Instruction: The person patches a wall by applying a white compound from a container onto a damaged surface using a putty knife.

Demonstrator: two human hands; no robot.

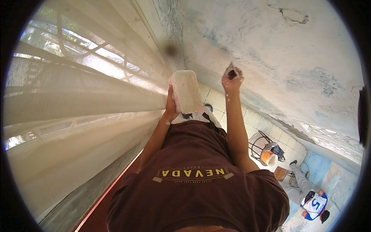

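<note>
My left hand (171, 104) grips the side of an off-white rectangular plastic tub (176, 94), its wall smeared with white and pink. The tub is in front of my waist, beside the curtain. A pale surface fills its top; I cannot tell whether that is paste or the bare inside. My right hand (232, 78) is raised close to the patchy wall (270, 50), fingers curled together and coated in white paste. A dark spot shows within the curled fingers, but what they hold, if anything, cannot be made out. White flecks dot the right forearm.
Pale curtains (89, 89) hang along the left over a window. Below on the tiled floor (251, 118) stands a stool (259, 145) with an orange-and-white bucket (268, 158) and a black bag by it. Another person (313, 203) in a white-and-blue shirt is at lower right.
</note>
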